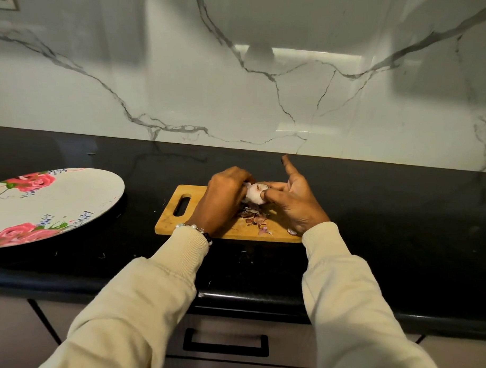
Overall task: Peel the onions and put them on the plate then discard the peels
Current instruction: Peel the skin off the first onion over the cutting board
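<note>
The onion, pale and mostly bare of skin, sits up in the air just above the wooden cutting board, caught between both hands. The left hand curls over it from the left, fingers wrapped round its far side. The right hand pinches it from the other side with thumb and a finger, while the index finger sticks straight out toward the wall. Right beneath the onion, a small heap of purple-brown peels lies on the board, with a few loose scraps further toward the near edge. The board rests flat on the black countertop, its handle slot on the left. Both arms come in wearing cream sleeves, and a beaded bracelet circles the left wrist. Well off to the left on the same counter lies the big white plate painted with pink roses, nothing on the part that shows. White marble with grey veins runs behind, and a drawer with a dark handle sits under the counter's edge.
</note>
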